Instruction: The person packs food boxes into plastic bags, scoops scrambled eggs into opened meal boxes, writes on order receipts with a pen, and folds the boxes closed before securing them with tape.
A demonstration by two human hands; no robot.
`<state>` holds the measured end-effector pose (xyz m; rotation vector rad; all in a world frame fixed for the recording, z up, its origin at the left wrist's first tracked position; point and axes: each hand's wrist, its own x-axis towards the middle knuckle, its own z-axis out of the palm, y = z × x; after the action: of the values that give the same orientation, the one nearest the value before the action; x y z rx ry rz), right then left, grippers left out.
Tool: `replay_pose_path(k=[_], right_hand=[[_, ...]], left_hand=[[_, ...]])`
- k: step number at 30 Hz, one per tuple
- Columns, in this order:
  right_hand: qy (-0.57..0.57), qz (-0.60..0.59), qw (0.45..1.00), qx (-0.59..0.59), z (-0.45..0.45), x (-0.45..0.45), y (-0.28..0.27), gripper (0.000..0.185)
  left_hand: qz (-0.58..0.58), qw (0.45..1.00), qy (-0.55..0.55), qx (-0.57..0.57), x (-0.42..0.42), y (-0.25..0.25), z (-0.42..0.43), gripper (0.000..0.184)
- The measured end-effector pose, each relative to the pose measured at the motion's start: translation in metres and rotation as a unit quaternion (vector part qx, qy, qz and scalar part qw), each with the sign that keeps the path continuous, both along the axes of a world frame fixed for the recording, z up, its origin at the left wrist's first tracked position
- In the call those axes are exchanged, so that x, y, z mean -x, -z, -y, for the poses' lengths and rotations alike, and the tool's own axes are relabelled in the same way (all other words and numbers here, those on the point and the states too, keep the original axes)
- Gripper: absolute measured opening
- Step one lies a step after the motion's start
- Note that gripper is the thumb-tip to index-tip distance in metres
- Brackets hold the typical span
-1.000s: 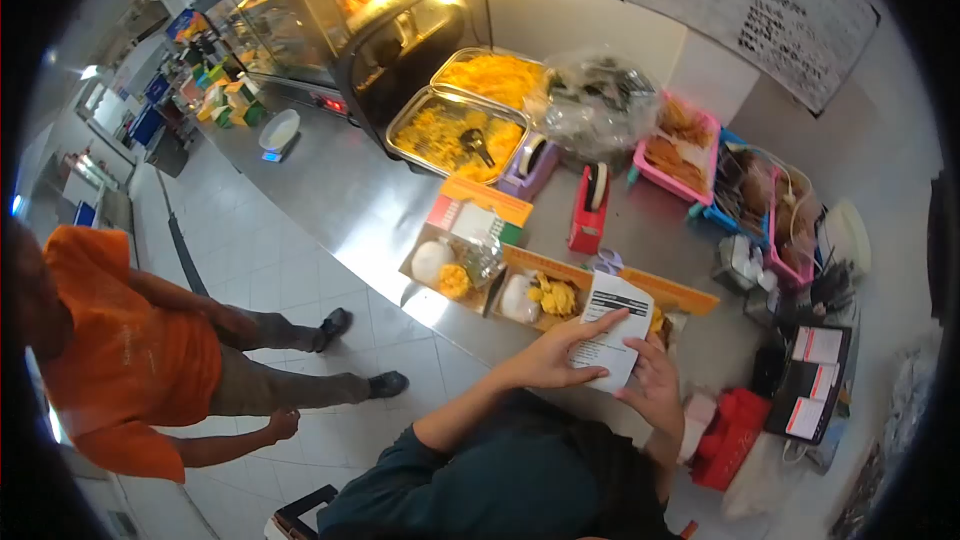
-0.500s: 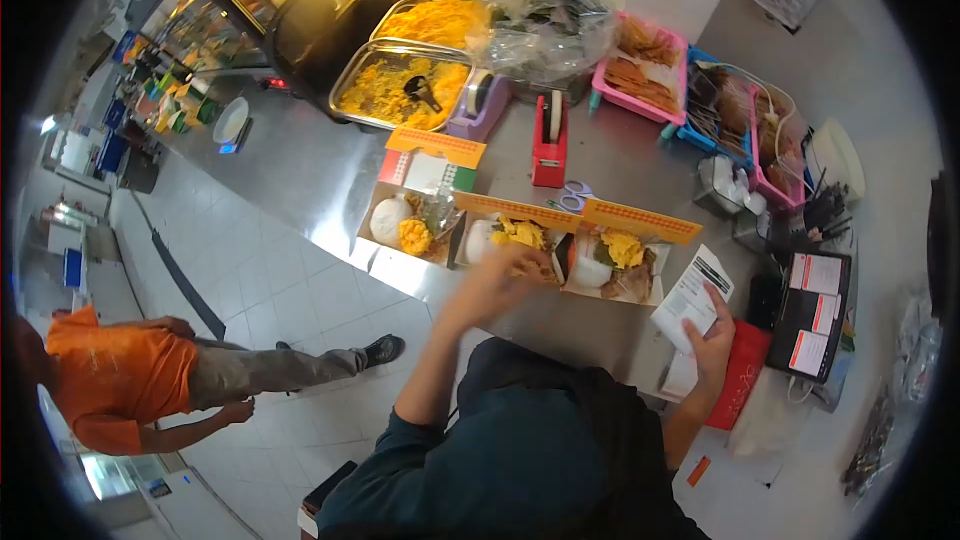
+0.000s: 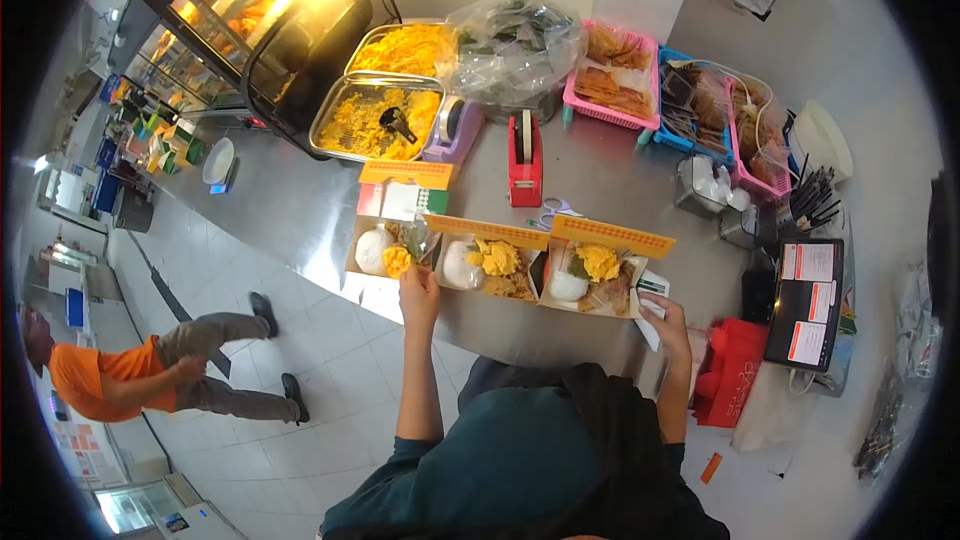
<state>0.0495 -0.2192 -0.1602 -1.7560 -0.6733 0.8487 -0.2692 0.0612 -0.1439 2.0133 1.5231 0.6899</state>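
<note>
Three open cardboard meal boxes stand in a row along the near counter edge. The left meal box (image 3: 362, 278), the middle meal box (image 3: 480, 292) and the right meal box (image 3: 592, 306) each hold white rice and yellow shredded food. My left hand (image 3: 420, 292) is at the front right corner of the left box, fingers closed on its edge; the fingertips are partly hidden. In my right hand (image 3: 668, 322) is a printed paper slip (image 3: 652, 285), pinched beside the right box. Its upper part overlaps that box's right side.
Behind the boxes are a red tape dispenser (image 3: 525, 165), scissors (image 3: 560, 210) and metal trays of yellow food (image 3: 375, 115). Pink baskets (image 3: 612, 70) stand farther back. A tablet (image 3: 805, 295) is at right. A person in orange (image 3: 105, 380) walks on the floor at left.
My left hand has moved left, from the middle box to the left box. My right hand has lowered the paper slip to the right box. The person in orange has taken a step.
</note>
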Motion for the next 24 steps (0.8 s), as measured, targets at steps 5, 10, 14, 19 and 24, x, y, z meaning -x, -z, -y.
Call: replay_pose_path(k=[5, 10, 14, 19, 24], right_hand=[[0.089, -0.07, 0.985, -0.132, 0.005, 0.007, -0.073, 0.048], [0.015, -0.068, 0.969, -0.235, -0.036, 0.051, -0.166, 0.062], [-0.114, -0.039, 0.968, -0.22, -0.07, 0.071, -0.197, 0.062], [-0.157, 0.055, 0.957, -0.239, -0.07, 0.065, -0.208, 0.069], [-0.103, -0.086, 0.956, -0.261, -0.058, 0.06, -0.217, 0.078]], left_hand=[[0.072, 0.997, -0.006, -0.04, -0.014, -0.064, 0.003, 0.017], [0.394, 0.865, 0.25, 0.182, -0.056, -0.141, 0.036, 0.034], [0.294, 0.761, 0.553, 0.167, -0.101, -0.189, 0.068, 0.055], [0.267, 0.778, 0.552, 0.138, -0.132, -0.193, 0.079, 0.062], [0.346, 0.747, 0.498, 0.272, -0.145, -0.196, 0.085, 0.071]])
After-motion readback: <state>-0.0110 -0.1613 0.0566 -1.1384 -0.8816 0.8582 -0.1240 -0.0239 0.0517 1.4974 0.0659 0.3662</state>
